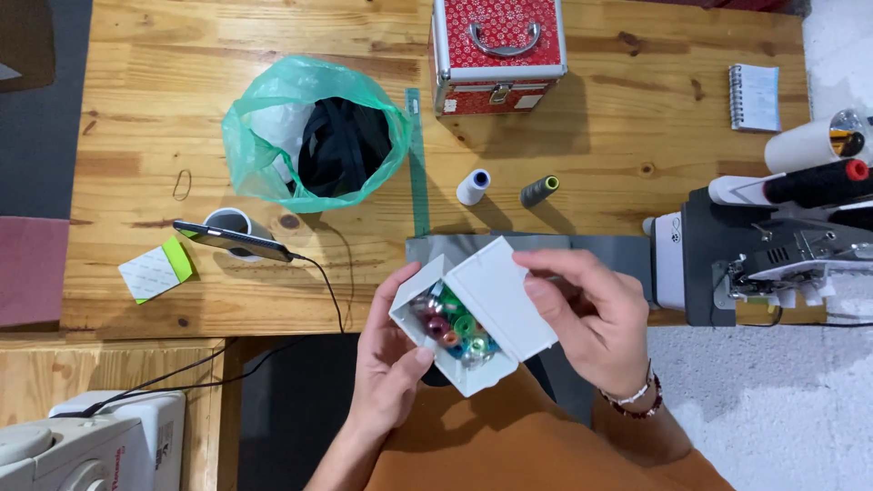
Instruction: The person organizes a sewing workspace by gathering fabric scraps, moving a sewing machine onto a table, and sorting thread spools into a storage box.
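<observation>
My left hand (393, 364) cradles a small white plastic box (459, 368) from below and the left side. Several colourful thread bobbins (452, 327) lie inside it. My right hand (591, 314) grips the box's hinged white lid (500, 295), which stands lifted above the bobbins. I hold the box over the wooden table's near edge, above my lap in orange cloth.
On the wooden table (591, 109) are a green plastic bag (314, 136) with dark fabric, a red metal case (497, 50), a green ruler (418, 164), two thread spools (473, 186), a notepad (755, 97), a phone (232, 238) leaning on a cup. A sewing machine (773, 245) stands right, another (91, 445) bottom left.
</observation>
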